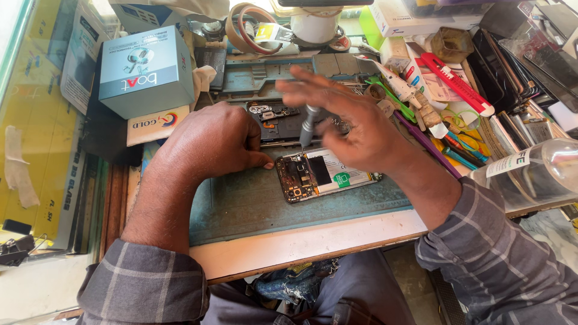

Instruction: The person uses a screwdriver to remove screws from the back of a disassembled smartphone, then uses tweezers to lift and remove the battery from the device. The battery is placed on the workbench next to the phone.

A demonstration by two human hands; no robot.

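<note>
Phone, opened, lies lengthwise left-right mid-frame; left hand fingertips press its left end, right hand fingers pinch the upright screwdriver above.

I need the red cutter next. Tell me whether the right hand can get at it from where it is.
Probably yes. The right hand holds a screwdriver over the opened phone; the red cutter lies uncovered atop the clutter to its right, but the grip must free the screwdriver first.
</note>
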